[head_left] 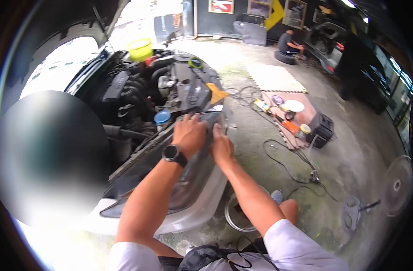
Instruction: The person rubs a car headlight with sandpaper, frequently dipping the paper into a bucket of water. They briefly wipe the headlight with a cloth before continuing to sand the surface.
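Both my hands work at the far upper corner of a car headlight (170, 192) on the front of a light-coloured car. My left hand (189, 133), with a dark watch (171, 153) at its wrist, has its fingers bent over the lamp's top edge. Close beside it, my right hand (222, 145) presses its closed fingers against the lamp's outer side. Dark surface shows between the two hands; what the fingertips pinch there, I cannot tell. A blue cap (162, 117) stands in the engine bay just beyond my left hand.
The open engine bay (138, 90) holds a yellow bucket (140, 49). An orange bottle (288, 125), a black box (321, 130) and cables (283, 165) lie on the floor at right. A fan (397, 185) stands far right. A person (287, 44) sits by another car behind.
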Action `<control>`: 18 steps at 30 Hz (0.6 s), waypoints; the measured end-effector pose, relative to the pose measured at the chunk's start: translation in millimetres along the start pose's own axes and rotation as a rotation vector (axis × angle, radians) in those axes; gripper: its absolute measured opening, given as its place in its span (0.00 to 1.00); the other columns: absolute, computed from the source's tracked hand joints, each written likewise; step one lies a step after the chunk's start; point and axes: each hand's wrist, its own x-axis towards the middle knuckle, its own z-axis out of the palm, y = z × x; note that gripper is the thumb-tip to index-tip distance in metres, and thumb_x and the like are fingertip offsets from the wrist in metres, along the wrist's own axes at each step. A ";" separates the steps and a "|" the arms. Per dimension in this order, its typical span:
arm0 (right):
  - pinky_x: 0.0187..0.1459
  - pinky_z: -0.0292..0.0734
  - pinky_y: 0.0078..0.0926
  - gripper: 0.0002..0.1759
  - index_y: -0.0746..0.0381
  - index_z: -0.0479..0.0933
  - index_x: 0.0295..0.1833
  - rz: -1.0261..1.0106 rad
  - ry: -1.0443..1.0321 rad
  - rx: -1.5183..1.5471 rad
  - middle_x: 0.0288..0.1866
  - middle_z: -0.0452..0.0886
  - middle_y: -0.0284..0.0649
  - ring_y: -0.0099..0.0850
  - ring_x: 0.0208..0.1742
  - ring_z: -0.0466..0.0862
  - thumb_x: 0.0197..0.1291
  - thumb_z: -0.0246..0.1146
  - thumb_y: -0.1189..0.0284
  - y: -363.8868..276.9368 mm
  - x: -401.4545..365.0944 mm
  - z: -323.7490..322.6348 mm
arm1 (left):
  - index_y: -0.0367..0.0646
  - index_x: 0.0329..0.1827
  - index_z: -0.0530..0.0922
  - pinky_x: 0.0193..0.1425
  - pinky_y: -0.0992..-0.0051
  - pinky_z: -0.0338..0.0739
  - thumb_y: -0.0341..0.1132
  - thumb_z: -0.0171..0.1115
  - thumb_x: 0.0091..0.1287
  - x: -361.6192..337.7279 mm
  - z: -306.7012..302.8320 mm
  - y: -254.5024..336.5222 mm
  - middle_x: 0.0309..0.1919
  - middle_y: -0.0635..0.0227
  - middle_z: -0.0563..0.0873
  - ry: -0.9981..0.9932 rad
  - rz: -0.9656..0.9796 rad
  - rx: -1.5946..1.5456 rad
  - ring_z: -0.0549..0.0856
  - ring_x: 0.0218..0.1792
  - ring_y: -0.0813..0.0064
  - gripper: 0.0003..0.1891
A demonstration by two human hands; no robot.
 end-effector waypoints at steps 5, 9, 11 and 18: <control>0.35 0.75 0.57 0.24 0.60 0.76 0.71 0.278 -0.244 0.078 0.31 0.83 0.59 0.54 0.31 0.85 0.76 0.49 0.67 -43.7 -38.6 -27.4 | 0.42 0.52 0.87 0.64 0.45 0.77 0.42 0.65 0.68 -12.1 14.7 2.0 0.56 0.50 0.85 -0.036 -0.066 -0.066 0.81 0.64 0.48 0.16; 0.39 0.78 0.41 0.25 0.68 0.77 0.71 -0.035 -0.012 0.169 0.44 0.90 0.45 0.31 0.38 0.84 0.82 0.49 0.64 23.5 0.7 18.3 | 0.54 0.39 0.93 0.51 0.60 0.73 0.43 0.69 0.61 11.3 42.8 0.6 0.44 0.69 0.87 0.100 -0.147 0.082 0.80 0.54 0.64 0.09; 0.43 0.79 0.40 0.24 0.69 0.77 0.72 -0.070 -0.055 0.129 0.50 0.90 0.46 0.31 0.42 0.86 0.81 0.49 0.68 19.5 -0.2 21.5 | 0.56 0.38 0.94 0.49 0.60 0.73 0.43 0.69 0.62 25.7 67.1 0.9 0.43 0.72 0.87 0.125 -0.187 0.085 0.80 0.54 0.65 0.09; 0.56 0.80 0.36 0.24 0.71 0.79 0.67 0.064 0.017 0.469 0.62 0.87 0.45 0.30 0.56 0.85 0.80 0.52 0.64 91.9 -30.5 31.7 | 0.55 0.35 0.92 0.48 0.63 0.67 0.39 0.67 0.60 28.7 71.6 13.8 0.38 0.73 0.83 0.217 -0.269 0.170 0.78 0.51 0.69 0.06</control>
